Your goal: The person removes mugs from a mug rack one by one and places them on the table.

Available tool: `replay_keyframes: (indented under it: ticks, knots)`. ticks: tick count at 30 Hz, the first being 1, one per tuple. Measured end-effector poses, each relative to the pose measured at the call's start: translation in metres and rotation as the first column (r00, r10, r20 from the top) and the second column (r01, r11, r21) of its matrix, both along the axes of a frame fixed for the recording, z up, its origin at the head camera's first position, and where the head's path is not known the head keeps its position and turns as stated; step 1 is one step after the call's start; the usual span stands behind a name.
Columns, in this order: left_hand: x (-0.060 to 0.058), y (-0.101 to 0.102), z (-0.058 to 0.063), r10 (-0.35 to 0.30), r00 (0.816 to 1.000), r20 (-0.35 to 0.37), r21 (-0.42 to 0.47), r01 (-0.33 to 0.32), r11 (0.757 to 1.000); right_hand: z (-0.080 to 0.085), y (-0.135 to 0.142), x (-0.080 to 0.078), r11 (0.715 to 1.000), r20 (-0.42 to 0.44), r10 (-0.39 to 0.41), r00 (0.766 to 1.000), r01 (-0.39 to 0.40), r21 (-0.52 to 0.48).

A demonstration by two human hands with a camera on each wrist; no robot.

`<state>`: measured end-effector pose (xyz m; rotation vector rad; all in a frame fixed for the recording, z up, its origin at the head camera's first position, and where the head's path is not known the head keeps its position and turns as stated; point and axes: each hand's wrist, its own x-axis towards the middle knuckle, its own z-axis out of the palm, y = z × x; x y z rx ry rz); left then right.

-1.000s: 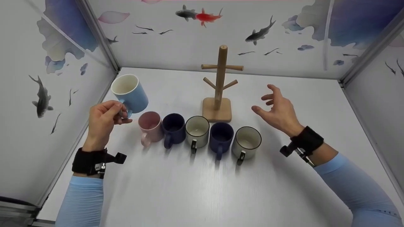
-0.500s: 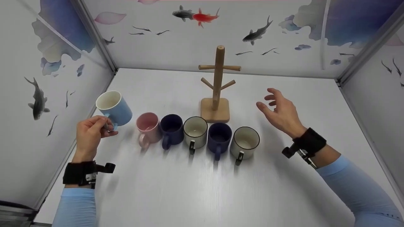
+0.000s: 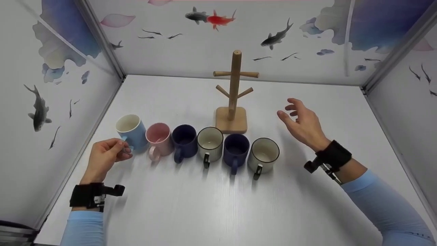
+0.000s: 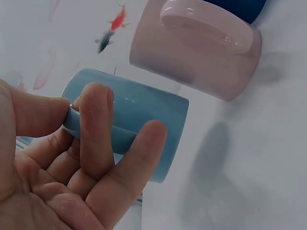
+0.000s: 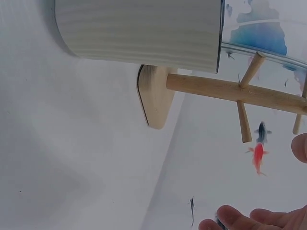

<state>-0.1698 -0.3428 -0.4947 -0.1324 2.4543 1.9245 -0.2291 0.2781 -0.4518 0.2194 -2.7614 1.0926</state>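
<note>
My left hand (image 3: 104, 157) pinches the handle of a light blue mug (image 3: 135, 135) at the left end of a row of mugs. In the left wrist view, thumb and fingers are curled round the handle of that blue mug (image 4: 139, 103). Right beside it stands a pink mug (image 3: 162, 145), its handle facing me. My right hand (image 3: 303, 126) hovers right of the row with relaxed, spread fingers and holds nothing. Nearest to it is a cream ribbed mug (image 3: 261, 165) with a black rim and black handle.
Between these stand a dark blue mug (image 3: 187, 147), a cream mug (image 3: 212, 152) and a second dark blue mug (image 3: 239, 155). Behind the row rises a wooden mug tree (image 3: 235, 85) with bare pegs. Printed panels (image 3: 205, 51) close off the white table's back and sides.
My left hand has moved the light blue mug leftward, then down beside the pink mug, where it stands more upright. The right hand has lowered slightly and stays free.
</note>
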Motion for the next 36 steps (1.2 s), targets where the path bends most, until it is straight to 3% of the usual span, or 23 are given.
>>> replay_keyframes:
  ticks: [17, 27, 36]
  knots:
    - [0.006, -0.002, -0.019, -0.046, 0.997, 0.066, 0.012, 0.045, 0.999, -0.002, -0.002, 0.003, 1.000, 0.042, -0.010, 0.999, 0.008, 0.030]
    - [0.010, -0.003, -0.023, -0.087, 0.990, 0.112, 0.020, 0.085, 0.996, -0.003, -0.002, 0.003, 0.999, 0.048, -0.009, 0.999, 0.007, 0.041]
    - [0.009, 0.000, -0.017, -0.131, 0.984, 0.118, 0.000, 0.132, 0.991, -0.003, -0.001, 0.003, 0.999, 0.053, -0.022, 0.998, 0.020, 0.035]
